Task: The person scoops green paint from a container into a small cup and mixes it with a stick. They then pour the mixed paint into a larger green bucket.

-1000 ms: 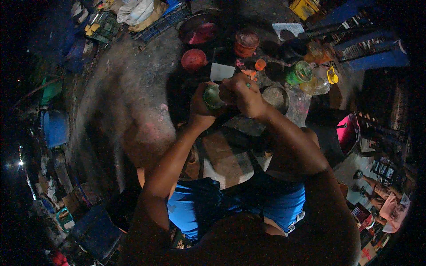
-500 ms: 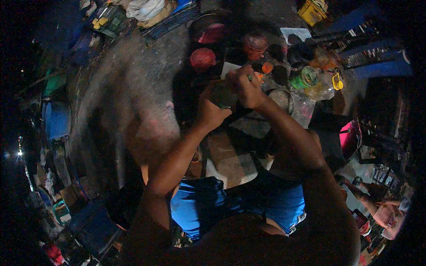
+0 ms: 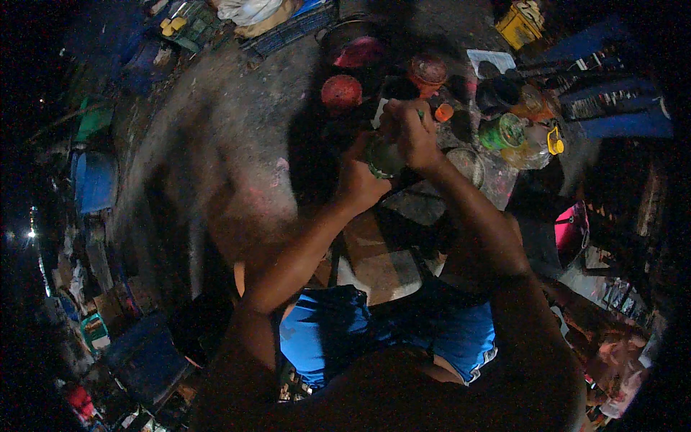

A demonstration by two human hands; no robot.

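While the far left of our view sinks into darkness, we can still make out a blue bin (image 3: 95, 181) by the edge of the grey concrete floor (image 3: 230, 137), with a green crate (image 3: 92, 117) just above it. Moving inward, a round red lid (image 3: 341, 92) lies on the ground near a dark basin with pink contents (image 3: 360, 52).

Our left hand (image 3: 358, 176) comes next, wrapped around the lower side of a small greenish jar (image 3: 383, 155), which sits between our 2 hands above the ground in front of our knees. Our right hand (image 3: 409, 131) closes over the jar's top from above, fingers curled down around it. Both hands grip the jar firmly; we cannot tell how its top is turned.

Just beside the right hand lies a small orange cap (image 3: 444, 112), and beyond it a red-brown pot (image 3: 428, 70). Further right stand a green container (image 3: 502, 132) and a clear bottle with a yellow handle (image 3: 553, 142), touching or nearly so. A pink bucket (image 3: 574, 232) sits lower right, and a yellow box (image 3: 520, 23) at the top edge. Our blue shorts (image 3: 324, 335) fill the lower centre.
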